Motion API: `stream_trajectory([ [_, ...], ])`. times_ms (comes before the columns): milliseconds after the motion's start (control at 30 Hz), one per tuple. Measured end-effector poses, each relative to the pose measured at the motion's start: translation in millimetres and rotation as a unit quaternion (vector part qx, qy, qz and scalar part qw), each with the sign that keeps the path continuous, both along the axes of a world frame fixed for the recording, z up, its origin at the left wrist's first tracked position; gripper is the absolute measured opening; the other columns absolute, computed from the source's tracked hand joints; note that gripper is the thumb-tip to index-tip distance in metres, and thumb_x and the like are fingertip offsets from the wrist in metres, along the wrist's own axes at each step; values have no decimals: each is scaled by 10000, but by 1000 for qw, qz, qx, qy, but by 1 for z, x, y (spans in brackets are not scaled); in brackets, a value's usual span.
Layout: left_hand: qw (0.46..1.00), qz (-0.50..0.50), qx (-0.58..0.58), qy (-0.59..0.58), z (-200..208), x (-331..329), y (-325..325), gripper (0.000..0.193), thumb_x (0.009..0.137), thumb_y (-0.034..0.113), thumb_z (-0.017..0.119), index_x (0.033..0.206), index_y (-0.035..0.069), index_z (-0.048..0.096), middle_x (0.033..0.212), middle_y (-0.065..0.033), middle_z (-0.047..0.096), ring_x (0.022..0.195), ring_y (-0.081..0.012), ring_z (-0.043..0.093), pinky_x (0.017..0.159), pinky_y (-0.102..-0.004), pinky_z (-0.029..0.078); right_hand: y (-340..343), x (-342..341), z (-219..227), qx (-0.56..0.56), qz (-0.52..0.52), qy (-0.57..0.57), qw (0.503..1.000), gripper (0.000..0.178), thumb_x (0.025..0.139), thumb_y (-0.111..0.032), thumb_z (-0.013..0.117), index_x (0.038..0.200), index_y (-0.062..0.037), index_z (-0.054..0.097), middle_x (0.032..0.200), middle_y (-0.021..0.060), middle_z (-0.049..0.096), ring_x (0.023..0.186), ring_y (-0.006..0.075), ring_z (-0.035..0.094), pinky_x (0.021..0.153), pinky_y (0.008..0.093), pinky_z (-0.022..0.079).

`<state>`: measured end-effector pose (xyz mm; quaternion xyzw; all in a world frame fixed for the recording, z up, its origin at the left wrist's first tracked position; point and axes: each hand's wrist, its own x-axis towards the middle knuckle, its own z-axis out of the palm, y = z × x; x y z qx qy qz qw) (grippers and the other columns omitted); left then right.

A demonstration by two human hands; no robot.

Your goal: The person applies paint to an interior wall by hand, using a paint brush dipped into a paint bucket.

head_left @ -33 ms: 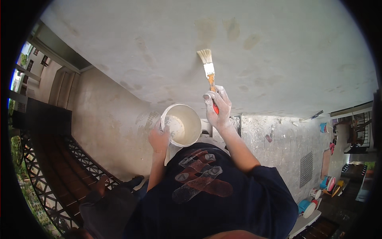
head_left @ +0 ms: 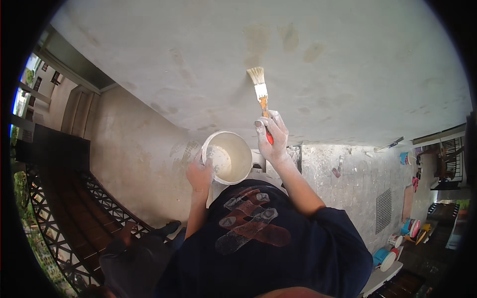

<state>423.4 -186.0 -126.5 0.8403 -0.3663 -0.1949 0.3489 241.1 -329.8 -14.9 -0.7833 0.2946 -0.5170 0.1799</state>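
Observation:
My right hand (head_left: 272,136), smeared with white paint, grips the orange and red handle of a paintbrush (head_left: 260,92). Its pale bristles point up and touch the grey-white plastered wall (head_left: 348,74), just below some darker patches. My left hand (head_left: 199,174) holds a round white paint bucket (head_left: 233,158) by its left rim, close to my chest and just left of the right hand. The bucket's inside is coated in white paint. I wear a dark blue shirt with a printed graphic.
A black metal railing (head_left: 54,238) curves along the left. Grey floor tiles (head_left: 357,179) with a drain grate (head_left: 383,211) lie to the right. Several paint tins and lids (head_left: 392,248) stand at the lower right. A dark shoe (head_left: 166,229) shows at the lower left.

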Motion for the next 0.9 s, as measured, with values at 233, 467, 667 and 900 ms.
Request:
stream_trajectory([
  [233,1000,-19,15,18,-16,6,6,486,778,247,705,1239,96,679,950,-208,713,880,-399,683,791,-480,530,2,16,41,-78,41,-38,995,99,832,10,675,924,-19,655,902,133,581,690,260,573,603,350,466],
  [467,999,-17,-35,17,-21,10,19,490,782,211,721,1241,49,666,996,-222,709,931,-405,677,821,-466,526,-6,29,25,-24,-30,-72,997,79,931,-48,626,873,6,623,808,94,544,620,182,471,553,309,382],
  [667,997,6,-64,32,-36,11,31,477,790,167,719,1242,28,658,1069,-236,698,998,-404,664,865,-456,513,-1,28,66,-57,-22,-81,995,93,935,-66,641,878,4,619,783,98,531,610,191,455,552,314,375],
  [900,996,12,-91,21,-21,6,46,430,801,135,696,1214,17,663,1047,-238,700,985,-412,666,858,-460,510,-22,26,52,-14,-68,-72,995,149,955,-81,626,841,8,591,747,88,508,606,187,432,561,320,371],
])
